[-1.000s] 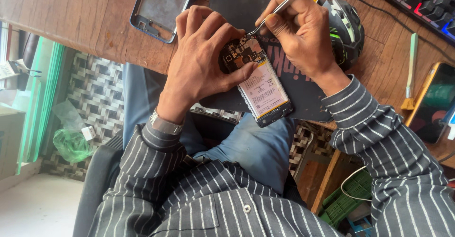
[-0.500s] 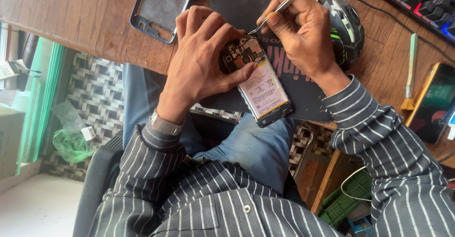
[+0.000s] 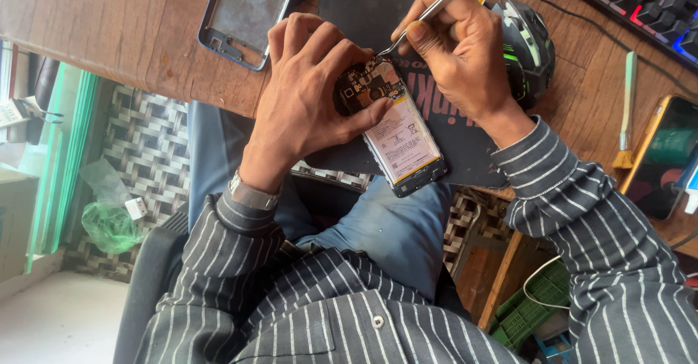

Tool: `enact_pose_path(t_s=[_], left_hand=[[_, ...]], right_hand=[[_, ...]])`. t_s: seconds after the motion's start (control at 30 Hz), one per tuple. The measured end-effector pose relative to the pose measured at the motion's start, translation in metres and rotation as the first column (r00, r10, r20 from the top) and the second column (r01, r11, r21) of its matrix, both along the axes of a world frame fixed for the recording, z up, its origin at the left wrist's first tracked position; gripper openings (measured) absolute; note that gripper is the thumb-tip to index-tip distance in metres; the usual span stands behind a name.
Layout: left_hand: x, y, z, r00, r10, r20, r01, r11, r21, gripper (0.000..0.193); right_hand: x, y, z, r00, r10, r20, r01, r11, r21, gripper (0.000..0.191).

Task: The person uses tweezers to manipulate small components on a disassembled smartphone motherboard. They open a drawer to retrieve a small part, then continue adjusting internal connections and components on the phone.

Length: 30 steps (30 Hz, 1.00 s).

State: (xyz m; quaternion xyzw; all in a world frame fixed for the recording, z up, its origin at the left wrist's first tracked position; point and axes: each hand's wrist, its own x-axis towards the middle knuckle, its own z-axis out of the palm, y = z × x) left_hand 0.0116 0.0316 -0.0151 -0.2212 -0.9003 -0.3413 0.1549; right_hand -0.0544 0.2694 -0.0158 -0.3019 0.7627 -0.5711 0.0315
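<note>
An opened smartphone (image 3: 396, 135) lies on a black mat (image 3: 363, 15), its back off, showing a pale battery and a dark circuit board. My left hand (image 3: 309, 95) grips the phone's upper end, thumb pressed on its edge beside the board. My right hand (image 3: 454, 51) pinches metal tweezers (image 3: 429, 11) whose tips touch the top corner of the circuit board.
A detached phone frame (image 3: 247, 11) lies on the wooden desk (image 3: 109, 22) to the left. A black and green mouse (image 3: 531, 44) sits right of my hand. Beyond it are a small brush (image 3: 627, 109), another phone (image 3: 665, 153) and a lit keyboard (image 3: 640, 4).
</note>
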Motion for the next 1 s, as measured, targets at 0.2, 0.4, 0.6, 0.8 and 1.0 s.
enact_pose_path(t_s=[0.2, 0.4, 0.6, 0.8, 1.0], left_hand=[[-0.003, 0.003, 0.003, 1.0, 0.003, -0.005, -0.003, 1.0, 0.003, 0.052], [-0.009, 0.008, 0.013, 1.0, -0.01, -0.001, 0.01, 1.0, -0.002, 0.052], [-0.01, 0.005, 0.018, 1.0, -0.008, -0.003, 0.008, 1.0, 0.0, 0.051], [-0.008, 0.007, 0.016, 1.0, -0.008, -0.002, 0.008, 1.0, -0.006, 0.053], [-0.006, 0.008, 0.015, 1.0, -0.006, -0.004, 0.006, 1.0, -0.005, 0.052]], right_hand=[[-0.003, 0.002, 0.004, 1.0, -0.006, 0.023, 0.006, 1.0, 0.01, 0.009], [-0.008, 0.007, 0.012, 0.999, -0.009, 0.045, 0.01, 1.0, -0.018, 0.01], [-0.007, 0.003, 0.016, 0.999, -0.02, 0.045, 0.021, 1.0, -0.009, 0.011], [-0.004, 0.005, 0.016, 0.999, -0.028, 0.023, 0.028, 1.0, 0.013, 0.01], [-0.003, 0.005, 0.016, 0.999, -0.035, 0.021, 0.034, 0.999, 0.022, 0.01]])
